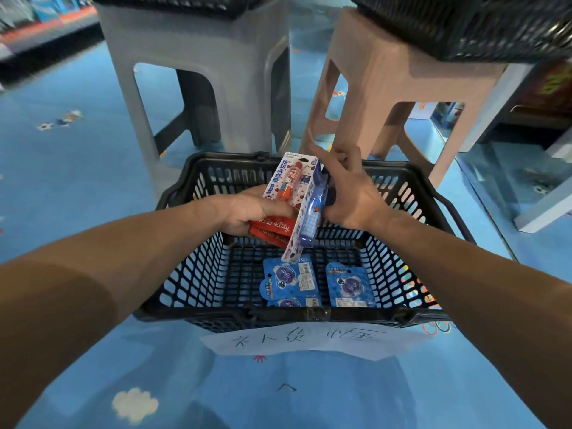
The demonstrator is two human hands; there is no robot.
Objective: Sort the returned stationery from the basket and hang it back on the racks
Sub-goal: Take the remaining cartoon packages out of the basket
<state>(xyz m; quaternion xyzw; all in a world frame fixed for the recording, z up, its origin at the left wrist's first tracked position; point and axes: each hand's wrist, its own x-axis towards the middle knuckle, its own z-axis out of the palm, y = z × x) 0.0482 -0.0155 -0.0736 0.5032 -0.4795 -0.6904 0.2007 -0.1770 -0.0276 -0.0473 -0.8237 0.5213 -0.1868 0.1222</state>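
**A:** While both hands are over the black shopping basket (192, 274), what lies inside it?

**B:** Blue blister cards with round windows, flat on the bottom. The left blue card (289, 278) and the right blue card (349, 287) lie side by side, just apart. A third card (294, 303) shows at the left one's near end (mostly hidden by the basket's rim).

**A:** And the hands?

**B:** The left hand (250, 212) has its fingers curled round the red Hello Kitty packs (286, 181). There are at least two, overlapped, held above the middle of the basket. The right hand (349, 193) grips a blue-and-white pack (312, 218) by its upper part. That pack is tilted, crosses in front of the red ones, and its lower end hangs just above the left blue card.

**A:** Anything on the basket itself?

**B:** A white paper label (309, 339) with handwritten characters hangs on the near wall, under the rim.

**A:** Other containers?

**B:** Beyond the basket, a grey stool (198, 51) and a pinkish stool (383, 72) stand side by side on the blue floor (77, 181). Each carries a black mesh basket, one on the grey stool (173, 3) and one on the pinkish stool (464, 26). Their insides are out of sight.
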